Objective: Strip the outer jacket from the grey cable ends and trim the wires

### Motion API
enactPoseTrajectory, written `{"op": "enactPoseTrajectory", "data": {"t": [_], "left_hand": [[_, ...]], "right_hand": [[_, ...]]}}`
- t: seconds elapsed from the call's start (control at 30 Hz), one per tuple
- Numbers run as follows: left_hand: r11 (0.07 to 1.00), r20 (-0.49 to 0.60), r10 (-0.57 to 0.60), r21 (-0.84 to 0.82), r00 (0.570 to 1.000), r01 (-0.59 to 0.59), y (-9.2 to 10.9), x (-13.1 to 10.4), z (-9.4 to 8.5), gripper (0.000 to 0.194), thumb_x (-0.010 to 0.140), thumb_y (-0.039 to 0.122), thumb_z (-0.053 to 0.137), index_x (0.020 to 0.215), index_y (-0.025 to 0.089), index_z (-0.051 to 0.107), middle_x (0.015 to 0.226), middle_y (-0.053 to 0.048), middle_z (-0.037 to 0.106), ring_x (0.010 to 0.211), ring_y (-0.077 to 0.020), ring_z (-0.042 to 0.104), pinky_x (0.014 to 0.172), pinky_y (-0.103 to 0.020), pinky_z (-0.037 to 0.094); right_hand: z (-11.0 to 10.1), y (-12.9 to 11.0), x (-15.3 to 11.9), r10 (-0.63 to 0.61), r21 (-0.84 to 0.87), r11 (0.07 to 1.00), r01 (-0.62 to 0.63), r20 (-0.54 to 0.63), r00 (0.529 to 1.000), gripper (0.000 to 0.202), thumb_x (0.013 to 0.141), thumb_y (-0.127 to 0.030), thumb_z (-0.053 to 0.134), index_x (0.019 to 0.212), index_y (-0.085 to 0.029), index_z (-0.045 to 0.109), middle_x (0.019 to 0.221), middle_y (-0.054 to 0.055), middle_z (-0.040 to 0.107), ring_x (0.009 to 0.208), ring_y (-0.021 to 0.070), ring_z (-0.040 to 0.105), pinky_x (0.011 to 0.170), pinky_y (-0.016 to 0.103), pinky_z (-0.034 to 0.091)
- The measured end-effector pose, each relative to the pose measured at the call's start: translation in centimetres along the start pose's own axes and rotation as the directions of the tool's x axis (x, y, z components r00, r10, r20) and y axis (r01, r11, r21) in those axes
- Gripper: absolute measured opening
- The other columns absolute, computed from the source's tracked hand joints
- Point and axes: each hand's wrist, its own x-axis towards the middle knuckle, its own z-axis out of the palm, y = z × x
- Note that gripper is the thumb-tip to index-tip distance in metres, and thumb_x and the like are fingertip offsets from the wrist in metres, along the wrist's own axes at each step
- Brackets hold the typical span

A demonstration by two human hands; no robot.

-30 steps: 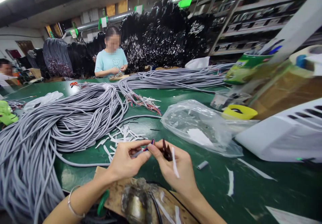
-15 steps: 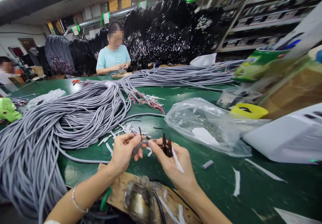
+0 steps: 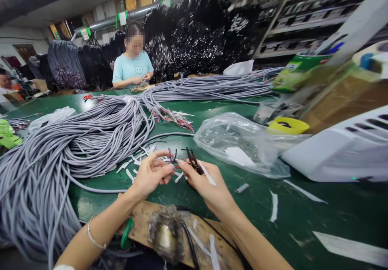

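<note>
Pinched between the fingers of my left hand [image 3: 154, 171] are thin coloured wires [image 3: 171, 155], purple and dark among them, standing up from the fingertips. My right hand [image 3: 206, 177] is closed around dark-handled pliers or cutters [image 3: 193, 159], its thumb and forefinger at reddish wires close to my left fingertips. A white strip [image 3: 207, 174] lies across the fingers of my right hand. Both hands are above the green table [image 3: 194, 199], nearly touching each other. White scraps [image 3: 137, 161] lie behind my left hand.
A big pile of grey cables [image 3: 100, 140] covers the left side. A clear plastic bag [image 3: 236, 140] and a white device [image 3: 342, 152] are at right. A wooden board [image 3: 142, 217] with a metal lump is in front. Across the table sits a person [image 3: 133, 66] in light blue.
The camera view has shifted slightly. My left fingers have spread a little and the wires at their tips show more. The tool in my right hand has tilted to the left.
</note>
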Motion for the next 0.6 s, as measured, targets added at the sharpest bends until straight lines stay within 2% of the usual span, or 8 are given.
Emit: {"op": "enactPoseTrajectory", "data": {"t": [0.1, 0.2, 0.27, 0.37, 0.43, 0.5, 0.53, 0.6], "left_hand": [[0.998, -0.096, 0.059, 0.003, 0.994, -0.059, -0.1, 0.3, -0.3, 0.038, 0.059, 0.036, 0.07, 0.082, 0.014, 0.049, 0.055, 0.003, 0.058, 0.035, -0.0037, 0.044, 0.031, -0.013, 0.029], [0.992, -0.108, 0.115, 0.057, 0.988, -0.109, -0.1, 0.5, -0.4, 0.031, 0.063, 0.034, 0.065, 0.08, 0.015, 0.048, 0.057, 0.004, 0.055, 0.034, -0.0029, 0.041, 0.031, -0.013, 0.027], [0.982, -0.072, 0.136, 0.142, 0.988, -0.125, -0.1, 0.6, -0.5, 0.026, 0.066, 0.03, 0.063, 0.082, 0.015, 0.05, 0.059, 0.004, 0.053, 0.037, -0.0022, 0.041, 0.034, -0.013, 0.029], [0.958, -0.023, 0.166, 0.241, 0.986, -0.156, -0.1, 0.6, -0.5, 0.017, 0.068, 0.024, 0.059, 0.081, 0.014, 0.053, 0.061, 0.004, 0.049, 0.041, -0.0018, 0.042, 0.038, -0.013, 0.03], [0.953, -0.007, 0.195, 0.236, 0.981, -0.188, -0.1, 0.6, -0.6, 0.012, 0.068, 0.023, 0.058, 0.072, 0.014, 0.052, 0.06, 0.004, 0.048, 0.042, -0.0015, 0.041, 0.039, -0.013, 0.03], [0.957, -0.021, 0.214, 0.206, 0.977, -0.206, -0.1, 0.5, -0.7, 0.017, 0.067, 0.024, 0.059, 0.063, 0.014, 0.046, 0.06, 0.004, 0.049, 0.041, -0.0011, 0.041, 0.039, -0.013, 0.03], [0.96, -0.04, 0.212, 0.196, 0.976, -0.201, -0.1, 0.6, -0.7, 0.018, 0.066, 0.024, 0.06, 0.064, 0.014, 0.045, 0.061, 0.004, 0.05, 0.04, -0.0012, 0.042, 0.038, -0.013, 0.03], [0.968, -0.079, 0.171, 0.197, 0.982, -0.153, -0.2, 0.7, -0.8, 0.02, 0.064, 0.025, 0.061, 0.076, 0.016, 0.048, 0.062, 0.004, 0.054, 0.039, -0.0034, 0.045, 0.037, -0.014, 0.033]], "right_hand": [[-1.1, -0.1, 0.4, -0.055, -0.202, 0.976, 0.083, 0.142, 0.988, 0.037, 0.077, -0.049, 0.04, 0.061, -0.018, 0.052, 0.053, 0.0, 0.05, 0.05, 0.0132, 0.046, 0.049, 0.024, 0.036], [-2.8, 0.0, 1.0, -0.094, -0.503, 0.826, 0.254, 0.322, 0.942, 0.029, 0.077, -0.039, 0.046, 0.089, -0.016, 0.06, 0.081, 0.007, 0.063, 0.076, 0.02, 0.057, 0.068, 0.029, 0.042], [-3.9, 0.2, 1.4, -0.007, -0.714, 0.654, 0.248, 0.322, 0.947, 0.028, 0.076, -0.027, 0.05, 0.099, -0.014, 0.06, 0.095, 0.01, 0.063, 0.09, 0.0223, 0.056, 0.078, 0.03, 0.041], [-4.6, 0.8, 1.8, 0.17, -0.897, 0.405, 0.178, 0.265, 0.949, 0.028, 0.072, -0.009, 0.048, 0.097, -0.013, 0.061, 0.096, 0.011, 0.063, 0.093, 0.0217, 0.056, 0.077, 0.027, 0.04], [-4.4, 1.1, 2.0, 0.23, -0.921, 0.345, 0.181, 0.27, 0.935, 0.03, 0.068, -0.004, 0.047, 0.093, -0.012, 0.061, 0.092, 0.011, 0.063, 0.089, 0.0215, 0.058, 0.07, 0.026, 0.04], [-3.8, 1.3, 2.1, 0.238, -0.925, 0.337, 0.177, 0.266, 0.934, 0.028, 0.067, -0.005, 0.048, 0.09, -0.012, 0.061, 0.09, 0.011, 0.063, 0.085, 0.0226, 0.06, 0.064, 0.026, 0.039], [-3.5, 1.3, 2.1, 0.239, -0.928, 0.332, 0.171, 0.258, 0.936, 0.027, 0.067, -0.006, 0.048, 0.09, -0.012, 0.061, 0.09, 0.012, 0.063, 0.084, 0.0232, 0.061, 0.062, 0.027, 0.039], [-3.2, 1.2, 2.0, 0.24, -0.934, 0.323, 0.152, 0.236, 0.941, 0.024, 0.068, -0.008, 0.048, 0.086, -0.014, 0.062, 0.088, 0.011, 0.064, 0.082, 0.0244, 0.062, 0.059, 0.027, 0.038]]}}
